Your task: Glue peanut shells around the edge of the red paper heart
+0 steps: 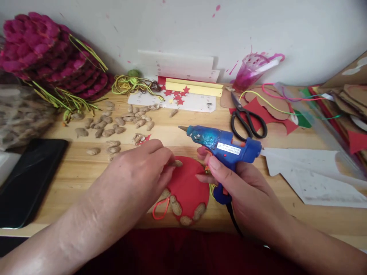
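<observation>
Head view, hands (140, 168) angled inward

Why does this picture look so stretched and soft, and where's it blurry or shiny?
Head view: the forearms stretch toward the lower corners, as through a wide lens; the plastic bag at the left edge is blurred; small highlights glint on the glue gun, its label's fine print unreadable; light looks diffuse, with soft shadow beside the white paper.
</observation>
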The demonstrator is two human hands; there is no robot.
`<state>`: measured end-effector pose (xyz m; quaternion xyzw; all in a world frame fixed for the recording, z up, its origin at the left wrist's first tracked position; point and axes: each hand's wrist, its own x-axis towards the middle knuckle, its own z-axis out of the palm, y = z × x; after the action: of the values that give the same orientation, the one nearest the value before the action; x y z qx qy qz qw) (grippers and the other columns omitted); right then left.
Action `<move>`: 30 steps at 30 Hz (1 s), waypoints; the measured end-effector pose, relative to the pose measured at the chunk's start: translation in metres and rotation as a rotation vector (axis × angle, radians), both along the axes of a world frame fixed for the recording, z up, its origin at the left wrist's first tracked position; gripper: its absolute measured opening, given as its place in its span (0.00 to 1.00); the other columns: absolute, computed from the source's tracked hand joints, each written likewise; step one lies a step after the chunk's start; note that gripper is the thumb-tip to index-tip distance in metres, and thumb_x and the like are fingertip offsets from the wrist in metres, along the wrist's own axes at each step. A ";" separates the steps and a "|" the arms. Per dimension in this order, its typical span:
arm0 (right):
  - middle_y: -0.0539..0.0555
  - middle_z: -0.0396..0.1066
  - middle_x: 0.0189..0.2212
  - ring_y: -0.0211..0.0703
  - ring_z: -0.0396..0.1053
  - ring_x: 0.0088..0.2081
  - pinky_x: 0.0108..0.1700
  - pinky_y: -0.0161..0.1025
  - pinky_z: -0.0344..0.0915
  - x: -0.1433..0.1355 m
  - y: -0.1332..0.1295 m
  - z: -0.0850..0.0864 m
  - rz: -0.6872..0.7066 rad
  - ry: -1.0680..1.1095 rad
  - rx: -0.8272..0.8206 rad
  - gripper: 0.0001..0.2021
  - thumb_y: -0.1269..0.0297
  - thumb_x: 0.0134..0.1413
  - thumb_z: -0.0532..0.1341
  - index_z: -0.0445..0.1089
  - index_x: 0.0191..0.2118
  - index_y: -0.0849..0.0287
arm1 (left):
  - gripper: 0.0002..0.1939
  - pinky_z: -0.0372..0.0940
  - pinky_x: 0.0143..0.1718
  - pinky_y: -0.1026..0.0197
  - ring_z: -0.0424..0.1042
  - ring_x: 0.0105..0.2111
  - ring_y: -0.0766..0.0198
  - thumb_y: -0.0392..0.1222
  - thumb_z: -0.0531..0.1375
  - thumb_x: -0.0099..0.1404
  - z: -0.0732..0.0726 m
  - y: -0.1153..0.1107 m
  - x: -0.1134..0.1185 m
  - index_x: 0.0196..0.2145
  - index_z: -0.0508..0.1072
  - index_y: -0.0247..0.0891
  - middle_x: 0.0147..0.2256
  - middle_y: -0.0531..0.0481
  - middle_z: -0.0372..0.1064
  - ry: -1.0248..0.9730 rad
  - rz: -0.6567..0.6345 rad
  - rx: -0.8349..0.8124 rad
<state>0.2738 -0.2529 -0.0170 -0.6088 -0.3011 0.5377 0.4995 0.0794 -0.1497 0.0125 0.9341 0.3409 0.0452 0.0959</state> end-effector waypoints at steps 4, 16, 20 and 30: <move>0.53 0.78 0.40 0.53 0.74 0.49 0.47 0.45 0.74 0.001 -0.001 0.001 0.021 0.026 -0.029 0.18 0.50 0.64 0.65 0.76 0.55 0.49 | 0.12 0.66 0.31 0.58 0.73 0.30 0.60 0.38 0.53 0.70 -0.001 0.002 0.002 0.34 0.76 0.37 0.34 0.47 0.72 -0.025 0.006 0.018; 0.54 0.78 0.39 0.51 0.74 0.48 0.45 0.44 0.75 0.000 0.003 0.003 0.024 0.064 -0.019 0.17 0.50 0.64 0.66 0.78 0.52 0.52 | 0.15 0.68 0.35 0.55 0.72 0.33 0.58 0.38 0.51 0.72 -0.004 0.004 0.004 0.33 0.75 0.37 0.33 0.46 0.70 0.013 -0.022 -0.002; 0.53 0.79 0.39 0.50 0.75 0.46 0.45 0.44 0.76 -0.001 0.003 0.004 0.016 0.076 -0.025 0.15 0.50 0.63 0.66 0.79 0.50 0.50 | 0.14 0.66 0.35 0.56 0.70 0.31 0.59 0.38 0.51 0.72 -0.003 0.003 0.005 0.32 0.73 0.38 0.32 0.47 0.69 0.044 -0.010 0.013; 0.43 0.81 0.43 0.39 0.77 0.48 0.45 0.32 0.74 -0.001 0.005 0.009 0.048 0.245 0.039 0.10 0.57 0.65 0.66 0.80 0.50 0.38 | 0.14 0.65 0.35 0.54 0.69 0.32 0.57 0.38 0.51 0.72 -0.003 0.003 0.008 0.32 0.74 0.39 0.32 0.45 0.69 0.084 -0.005 0.009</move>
<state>0.2728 -0.2476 -0.0082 -0.5215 -0.2628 0.6137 0.5314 0.0873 -0.1463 0.0091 0.9364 0.3422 0.0072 0.0775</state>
